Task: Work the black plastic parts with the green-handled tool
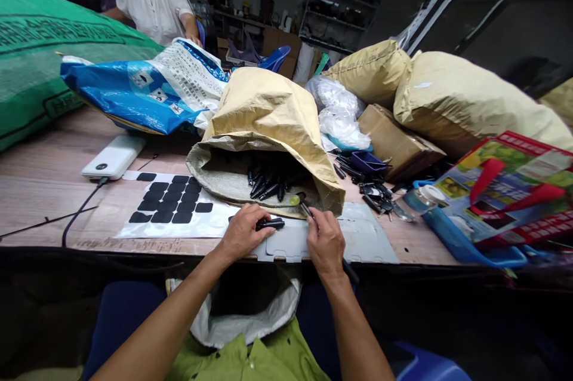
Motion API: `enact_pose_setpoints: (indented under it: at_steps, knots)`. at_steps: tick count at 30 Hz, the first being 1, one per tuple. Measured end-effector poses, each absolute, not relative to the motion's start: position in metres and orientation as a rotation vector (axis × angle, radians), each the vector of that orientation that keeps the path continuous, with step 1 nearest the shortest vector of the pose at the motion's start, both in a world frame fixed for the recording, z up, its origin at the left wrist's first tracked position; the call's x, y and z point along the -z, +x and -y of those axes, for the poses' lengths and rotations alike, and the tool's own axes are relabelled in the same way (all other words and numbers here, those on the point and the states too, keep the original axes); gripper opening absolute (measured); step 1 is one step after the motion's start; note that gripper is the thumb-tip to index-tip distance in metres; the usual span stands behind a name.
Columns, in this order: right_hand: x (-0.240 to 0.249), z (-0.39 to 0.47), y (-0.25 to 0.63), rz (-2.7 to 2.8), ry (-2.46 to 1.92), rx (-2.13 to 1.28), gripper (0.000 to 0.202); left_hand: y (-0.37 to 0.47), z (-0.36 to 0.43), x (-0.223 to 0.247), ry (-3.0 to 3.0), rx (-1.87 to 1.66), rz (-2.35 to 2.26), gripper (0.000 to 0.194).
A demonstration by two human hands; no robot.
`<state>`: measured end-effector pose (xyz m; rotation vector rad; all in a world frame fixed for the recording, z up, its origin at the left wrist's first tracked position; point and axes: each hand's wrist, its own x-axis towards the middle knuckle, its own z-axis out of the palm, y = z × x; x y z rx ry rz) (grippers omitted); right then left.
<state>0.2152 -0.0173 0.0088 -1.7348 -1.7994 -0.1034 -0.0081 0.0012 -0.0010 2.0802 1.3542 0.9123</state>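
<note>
My left hand (244,232) rests at the table's front edge, its fingers closed on a small black tube-shaped part (271,223). In my right hand (326,242) is a small hammer (302,200) with a yellow-green face, its head up near the sack's mouth and its dark handle end showing below my wrist. Under both hands lies a flat grey board (286,246). Just beyond them, a tan woven sack (268,100) lies open toward me, with several similar black parts (266,183) inside. Another open sack (246,333) sits at my lap.
Left are a sheet of black stickers (172,199), a white power bank (114,157) with a cable, and a blue-white bag (147,91). Right are loose black parts (376,194), a jar (418,202), a blue basket (465,243) and a carton (394,139). A person (154,14) sits across.
</note>
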Motion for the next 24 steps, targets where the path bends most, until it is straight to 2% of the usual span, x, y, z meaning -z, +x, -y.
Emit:
enact_pose_setpoints:
  at_steps: [7, 14, 24]
  knots:
    - [-0.036, 0.053, 0.203, 1.793, -1.381, -0.332, 0.034, -0.006, 0.000, 0.001, 2.030, -0.907, -1.392, 0.016]
    - [-0.038, 0.069, 0.202, 1.954, -1.515, -0.284, 0.039, -0.006, -0.002, 0.002, 2.014, -0.900, -1.415, 0.019]
    - [-0.039, 0.071, 0.186, 1.995, -1.459, -0.354, 0.038, -0.006, -0.002, 0.000, 2.004, -0.892, -1.402, 0.015]
